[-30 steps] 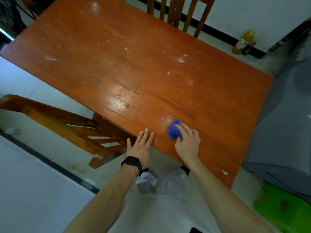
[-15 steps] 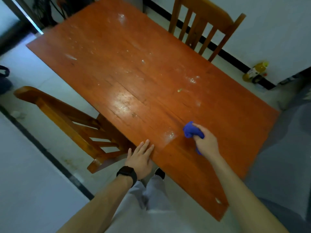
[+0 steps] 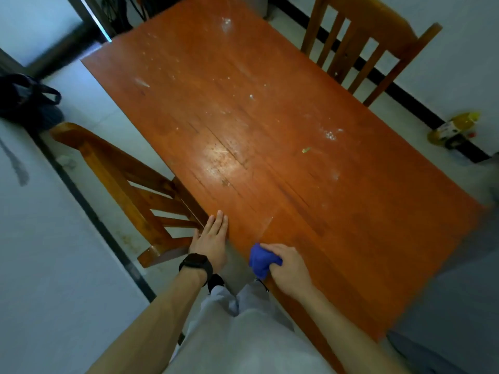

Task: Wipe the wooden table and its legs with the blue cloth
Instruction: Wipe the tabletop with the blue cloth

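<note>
Head view, looking down from above: a long wooden table (image 3: 270,130) with a reddish-orange top runs on a diagonal from lower right to upper left, and the person stands against its near long edge. The left hand (image 3: 212,240), with a black watch (image 3: 195,263) on its wrist, lies flat with fingers straight and together, fingertips on the tabletop and palm over the edge, holding nothing. The right hand (image 3: 289,268) is just beside it along the same edge, fingers curled tightly round a bunched blue cloth (image 3: 260,260). The cloth bulges out toward the left hand and sits right at the table's near rim, partly over it. Between the two hands a strip of bare edge shows. The tabletop beyond the hands is open, marked by a bright glare patch at its middle, scattered white specks (image 3: 330,134) toward the far side and a small green scrap (image 3: 306,150). A wooden chair (image 3: 121,174) stands at the near edge, its slatted back close against the table just left of the left hand. A second chair (image 3: 361,44) stands at the far long edge, near the upper right. The short end of the table at the right borders a grey surface (image 3: 445,306). Pale floor lies open to the left of the near chair as far as a dark skirting line. A black bag (image 3: 24,101) sits on the floor at far left, well apart from the table. A yellow bottle (image 3: 453,128) lies by the far wall. The person's pale grey trousers (image 3: 243,333) fill the bottom centre.
</note>
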{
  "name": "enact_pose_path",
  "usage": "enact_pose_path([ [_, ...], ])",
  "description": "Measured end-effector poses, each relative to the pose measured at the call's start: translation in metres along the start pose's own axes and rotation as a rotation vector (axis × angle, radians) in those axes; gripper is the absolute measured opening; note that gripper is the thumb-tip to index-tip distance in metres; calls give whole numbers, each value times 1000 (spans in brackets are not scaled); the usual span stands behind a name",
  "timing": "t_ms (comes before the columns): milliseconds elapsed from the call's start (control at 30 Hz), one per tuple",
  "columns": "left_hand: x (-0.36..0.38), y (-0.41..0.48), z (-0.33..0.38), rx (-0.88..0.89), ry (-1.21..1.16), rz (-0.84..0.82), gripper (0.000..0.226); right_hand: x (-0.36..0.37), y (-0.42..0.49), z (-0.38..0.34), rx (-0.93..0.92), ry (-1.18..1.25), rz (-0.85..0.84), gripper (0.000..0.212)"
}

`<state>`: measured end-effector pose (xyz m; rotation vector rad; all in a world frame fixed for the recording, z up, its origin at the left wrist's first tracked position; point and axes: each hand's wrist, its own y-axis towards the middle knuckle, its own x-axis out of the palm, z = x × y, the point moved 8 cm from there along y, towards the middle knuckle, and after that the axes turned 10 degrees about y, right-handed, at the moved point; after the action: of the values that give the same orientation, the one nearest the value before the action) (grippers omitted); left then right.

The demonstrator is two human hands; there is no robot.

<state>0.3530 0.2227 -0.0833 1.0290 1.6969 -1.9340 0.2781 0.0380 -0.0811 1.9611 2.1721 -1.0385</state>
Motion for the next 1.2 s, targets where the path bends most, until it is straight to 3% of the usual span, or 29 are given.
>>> enact_pose_path([
  [133,0,-2,2,14,-21,-20,86,-94,73,0,-5,-1,290,62],
  [233,4,-2,2,2,-24,-41,85,-119,106,-4,57,-155,343,64],
  [367,11,0,4,-29,-38,-31,81,-52,63,-12,-96,-421,225,61],
  [467,15,0,4,-40,-52,-11,81,16,6,-22,-258,-481,-139,58],
  [533,15,-2,3,-33,-56,-3,84,31,-6,-28,-298,-390,-342,56],
  [600,11,-1,1,-21,-72,4,88,10,18,-35,-281,-234,-251,55],
  [667,10,0,1,-19,-93,12,89,-30,62,-42,-238,-151,-13,57],
  [767,11,1,0,-25,-150,32,88,-65,115,-52,-151,-159,166,62],
  [933,12,1,-3,-27,-218,50,91,-5,79,-56,-276,-399,78,61],
  [1067,9,1,-5,6,-203,48,95,49,14,-50,-343,-366,-429,47],
  [1100,9,1,-4,8,-200,47,96,47,17,-54,-324,-330,-477,45],
  [1133,8,1,-4,6,-201,46,97,39,32,-59,-310,-274,-427,45],
  [1200,7,2,-4,0,-208,49,99,7,77,-76,-308,-209,-167,52],
])
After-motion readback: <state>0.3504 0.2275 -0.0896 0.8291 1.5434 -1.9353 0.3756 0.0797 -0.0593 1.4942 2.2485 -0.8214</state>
